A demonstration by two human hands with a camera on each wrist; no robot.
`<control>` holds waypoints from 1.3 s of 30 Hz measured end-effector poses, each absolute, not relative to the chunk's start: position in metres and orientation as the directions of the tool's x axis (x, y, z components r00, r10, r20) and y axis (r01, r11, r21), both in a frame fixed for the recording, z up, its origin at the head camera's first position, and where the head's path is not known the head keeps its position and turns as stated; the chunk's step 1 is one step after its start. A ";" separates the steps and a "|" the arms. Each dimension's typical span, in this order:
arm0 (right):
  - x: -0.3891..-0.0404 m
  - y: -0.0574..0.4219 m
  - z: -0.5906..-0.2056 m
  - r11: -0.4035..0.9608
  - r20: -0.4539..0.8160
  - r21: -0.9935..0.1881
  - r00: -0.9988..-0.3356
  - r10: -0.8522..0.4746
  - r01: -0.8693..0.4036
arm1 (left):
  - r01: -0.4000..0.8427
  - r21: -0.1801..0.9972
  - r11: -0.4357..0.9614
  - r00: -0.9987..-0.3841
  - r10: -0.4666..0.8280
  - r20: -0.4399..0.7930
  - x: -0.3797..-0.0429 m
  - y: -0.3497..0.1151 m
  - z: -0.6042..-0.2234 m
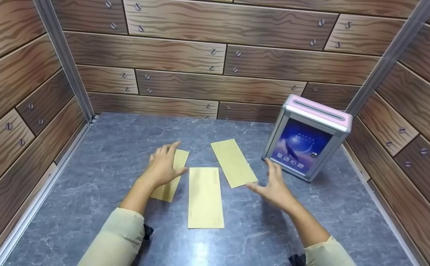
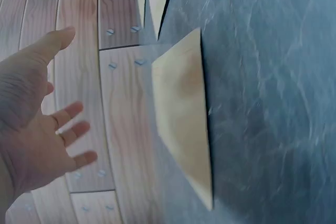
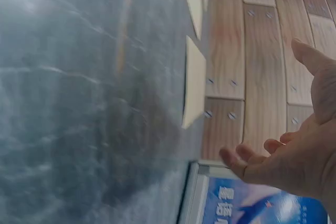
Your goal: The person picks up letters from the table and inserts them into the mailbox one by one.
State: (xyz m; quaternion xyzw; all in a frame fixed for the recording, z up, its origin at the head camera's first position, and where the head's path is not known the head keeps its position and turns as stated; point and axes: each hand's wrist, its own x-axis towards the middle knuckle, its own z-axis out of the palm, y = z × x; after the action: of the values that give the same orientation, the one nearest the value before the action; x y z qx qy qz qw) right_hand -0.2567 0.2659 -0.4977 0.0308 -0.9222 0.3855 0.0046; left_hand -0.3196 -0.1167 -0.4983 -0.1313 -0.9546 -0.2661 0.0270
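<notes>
Three pale yellow paper envelopes lie flat on the grey surface: a left one (image 1: pixel 169 188), a middle one (image 1: pixel 205 199) and a right one (image 1: pixel 233 162). My left hand (image 1: pixel 162 166) hovers over the left envelope and partly covers it in the head view. Its fingers are spread and hold nothing; the left wrist view shows a gap between this hand (image 2: pixel 39 114) and the nearest envelope (image 2: pixel 181 114). Between the right envelope and a slotted box (image 1: pixel 299 146) is my right hand (image 1: pixel 276 188), fingers apart and grasping nothing. In the right wrist view, it (image 3: pixel 294 161) partly overlaps the box.
The box stands upright at the right, with a pink slotted top, silver frame and blue picture front bearing white characters. Wood-patterned walls (image 1: pixel 178 55) enclose the back and sides of the marbled grey surface (image 1: pixel 119 133). Metal strips (image 1: pixel 63 59) run along corners and edges.
</notes>
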 end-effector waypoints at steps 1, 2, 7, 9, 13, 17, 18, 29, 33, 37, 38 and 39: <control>-0.256 0.263 -0.500 0.689 0.023 -0.723 -0.998 -0.057 -0.056 | 0.269 0.530 0.805 -0.962 0.246 0.114 -0.322 -0.116 -0.501; -0.254 0.260 -0.502 0.681 0.014 -0.731 -0.998 -0.062 -0.052 | 0.268 0.551 0.790 -0.962 0.255 0.102 -0.324 -0.115 -0.503; -0.245 0.245 -0.512 0.644 -0.049 -0.764 -0.992 -0.115 -0.037 | 0.246 0.605 0.757 -0.959 0.280 0.040 -0.333 -0.111 -0.513; -0.241 0.239 -0.517 0.623 -0.068 -0.782 -0.988 -0.137 -0.032 | 0.239 0.612 0.754 -0.955 0.295 0.010 -0.336 -0.108 -0.517; -0.234 0.226 -0.525 0.596 -0.088 -0.802 -0.982 -0.166 -0.029 | 0.227 0.613 0.757 -0.947 0.318 -0.041 -0.340 -0.102 -0.524; -0.228 0.214 -0.533 0.594 -0.094 -0.802 -0.970 -0.222 -0.058 | 0.227 0.590 0.775 -0.942 0.329 -0.069 -0.343 -0.095 -0.527; -0.227 0.211 -0.534 0.597 -0.097 -0.799 -0.965 -0.245 -0.071 | 0.230 0.582 0.780 -0.940 0.333 -0.075 -0.344 -0.094 -0.528; -0.224 0.192 -0.543 0.687 -0.105 -0.697 -0.917 -0.384 -0.207 | 0.210 0.530 0.822 -0.925 0.342 -0.164 -0.349 -0.084 -0.535; -0.226 0.189 -0.546 0.727 -0.119 -0.649 -0.914 -0.387 -0.224 | 0.204 0.526 0.826 -0.924 0.340 -0.176 -0.350 -0.082 -0.536; -0.228 0.186 -0.546 0.751 -0.124 -0.618 -0.914 -0.385 -0.233 | 0.193 0.531 0.825 -0.918 0.342 -0.198 -0.354 -0.081 -0.533; -0.229 0.185 -0.546 0.757 -0.129 -0.610 -0.914 -0.384 -0.232 | 0.189 0.529 0.827 -0.917 0.342 -0.207 -0.355 -0.081 -0.532; -0.229 0.184 -0.545 0.765 -0.135 -0.601 -0.913 -0.384 -0.233 | 0.184 0.526 0.830 -0.915 0.340 -0.217 -0.357 -0.081 -0.531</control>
State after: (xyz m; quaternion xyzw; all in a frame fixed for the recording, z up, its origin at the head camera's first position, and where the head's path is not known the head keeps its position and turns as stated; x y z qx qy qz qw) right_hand -0.2289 0.1841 -0.5455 0.1658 -0.9309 0.3003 -0.1258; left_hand -0.3566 -0.0814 -0.5314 -0.1386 -0.9443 -0.2563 -0.1527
